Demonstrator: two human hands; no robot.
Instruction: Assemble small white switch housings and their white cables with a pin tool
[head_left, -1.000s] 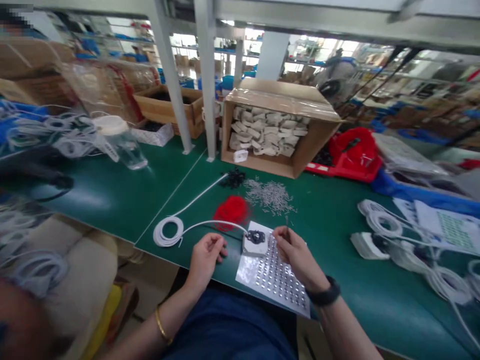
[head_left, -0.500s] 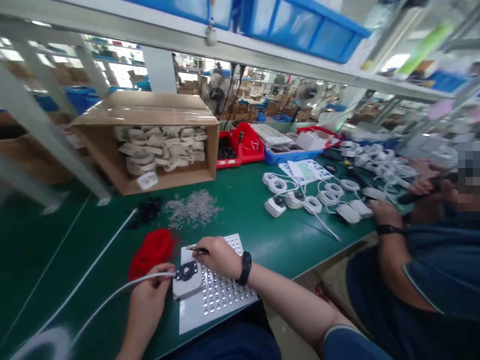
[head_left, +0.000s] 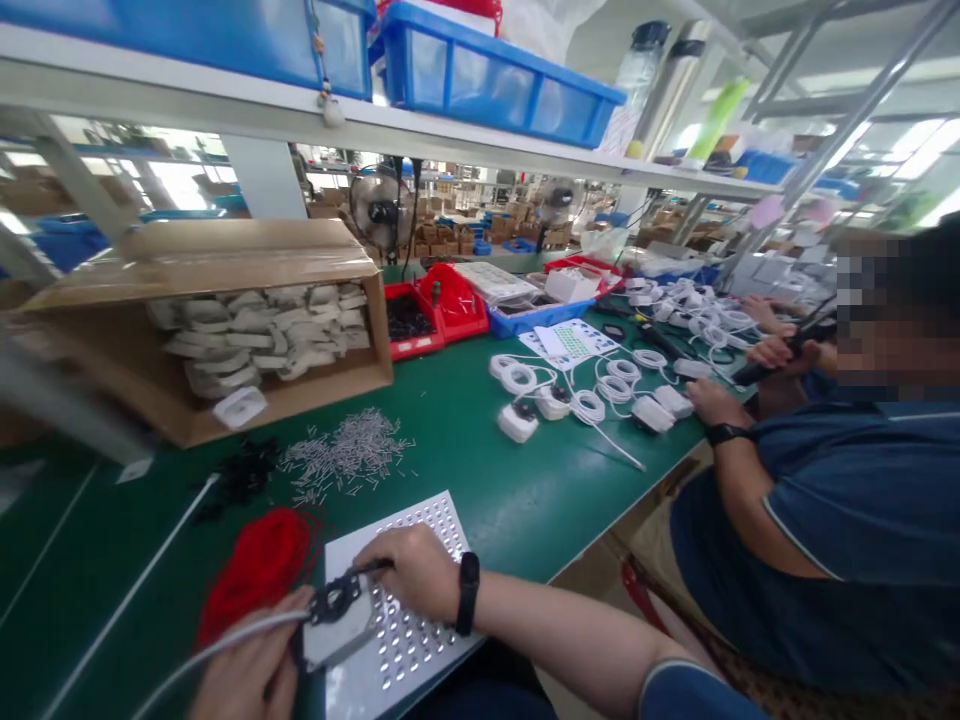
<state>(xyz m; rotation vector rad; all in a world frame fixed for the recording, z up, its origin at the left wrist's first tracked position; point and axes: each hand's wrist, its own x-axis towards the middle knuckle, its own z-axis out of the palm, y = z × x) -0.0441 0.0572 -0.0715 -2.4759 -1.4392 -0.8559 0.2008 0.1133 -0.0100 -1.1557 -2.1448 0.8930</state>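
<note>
A white plastic housing (head_left: 337, 640) with a black round-holed fitting (head_left: 335, 598) on top lies over the near left part of a white board (head_left: 420, 660) set with rows of shiny metal studs. My left hand (head_left: 255, 655) is closed on the housing's left side, where a white cable (head_left: 202, 655) runs in under my fingers. My right hand (head_left: 416, 570) is closed round a slim dark tool (head_left: 373, 567), perhaps tweezers. The tool points left at the edge of the black fitting; whether it touches cannot be made out.
Red thread (head_left: 259, 570), small metal pins (head_left: 349, 450) and black parts (head_left: 244, 470) lie beyond my hands. An open carton (head_left: 187, 425) holds white parts. Cabled white housings (head_left: 519, 421) lie to the right, near a co-worker's hand (head_left: 716, 402). A shelf (head_left: 480, 140) crosses above.
The view has swung to the right. My right hand has brought the dark tool down to the black fitting's edge. My left hand has shifted further over the cable beside the housing.
</note>
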